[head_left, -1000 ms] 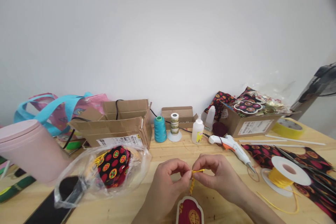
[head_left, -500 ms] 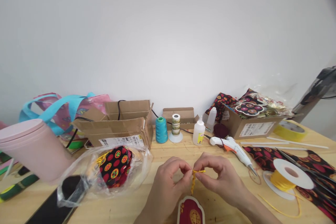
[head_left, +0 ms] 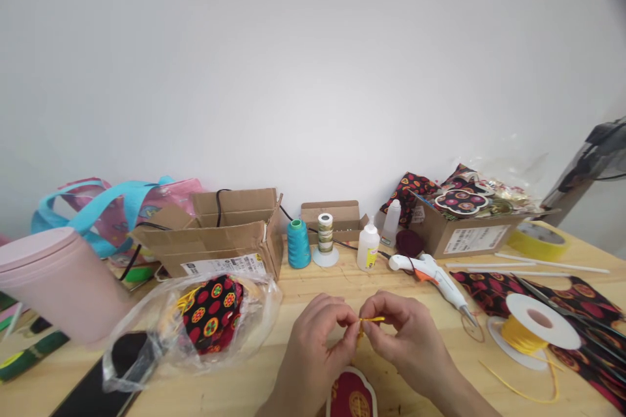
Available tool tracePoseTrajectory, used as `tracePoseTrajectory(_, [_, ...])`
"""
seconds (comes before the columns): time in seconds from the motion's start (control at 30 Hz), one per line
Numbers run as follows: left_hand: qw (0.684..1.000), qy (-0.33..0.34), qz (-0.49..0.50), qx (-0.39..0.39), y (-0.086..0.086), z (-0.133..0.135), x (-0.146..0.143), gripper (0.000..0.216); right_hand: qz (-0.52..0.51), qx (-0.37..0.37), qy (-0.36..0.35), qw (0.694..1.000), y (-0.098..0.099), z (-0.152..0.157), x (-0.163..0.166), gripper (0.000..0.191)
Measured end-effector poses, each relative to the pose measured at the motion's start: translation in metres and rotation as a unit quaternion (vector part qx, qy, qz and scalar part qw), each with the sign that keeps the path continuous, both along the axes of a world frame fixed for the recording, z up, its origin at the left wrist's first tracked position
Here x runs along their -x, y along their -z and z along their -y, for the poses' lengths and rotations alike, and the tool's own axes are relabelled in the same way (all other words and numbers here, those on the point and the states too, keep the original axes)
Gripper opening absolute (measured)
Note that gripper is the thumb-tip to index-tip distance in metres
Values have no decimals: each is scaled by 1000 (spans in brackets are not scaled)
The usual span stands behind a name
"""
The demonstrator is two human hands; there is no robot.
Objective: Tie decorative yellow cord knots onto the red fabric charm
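Note:
My left hand point(head_left: 313, 345) and my right hand point(head_left: 411, 339) meet low in the middle of the wooden table point(head_left: 313, 280). Both pinch a short yellow cord point(head_left: 369, 320) between thumb and fingers. The cord runs down to a dark red ornament with a gold emblem point(head_left: 353, 397), partly cut off by the bottom edge. A spool of the same yellow cord point(head_left: 528, 329) lies to the right, with a loose strand trailing from it.
A white glue gun point(head_left: 435, 273), glue bottle point(head_left: 368, 247), teal thread cone point(head_left: 298, 244) and small spool point(head_left: 325, 238) stand behind my hands. Cardboard boxes point(head_left: 225, 234), a plastic bag of patterned fabric point(head_left: 205, 319), a pink tub point(head_left: 59, 287) and yellow tape point(head_left: 538, 238) surround them.
My hands have stayed together on the yellow cord, working it slightly. The view has shifted a little downward, so the red ornament sits lower in the picture.

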State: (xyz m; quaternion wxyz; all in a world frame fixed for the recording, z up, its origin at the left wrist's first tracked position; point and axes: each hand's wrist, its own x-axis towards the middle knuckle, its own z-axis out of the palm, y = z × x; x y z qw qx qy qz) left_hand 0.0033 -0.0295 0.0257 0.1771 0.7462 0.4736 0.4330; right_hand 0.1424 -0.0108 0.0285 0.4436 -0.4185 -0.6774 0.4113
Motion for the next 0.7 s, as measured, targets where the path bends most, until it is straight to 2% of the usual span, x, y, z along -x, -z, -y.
tracePoseTrajectory(0.23, [994, 22, 73, 84, 0, 0, 2, 10, -72, 77, -43, 994, 5, -4, -2, 2])
tracePoseTrajectory(0.5, [986, 34, 105, 125, -3, 0, 5, 11, -40, 26, -45, 998, 0, -3, -2, 4])
tracePoseTrajectory(0.7, [991, 43, 59, 111, -5, -1, 9, 13, -34, 30, -61, 997, 1, -4, -2, 3])
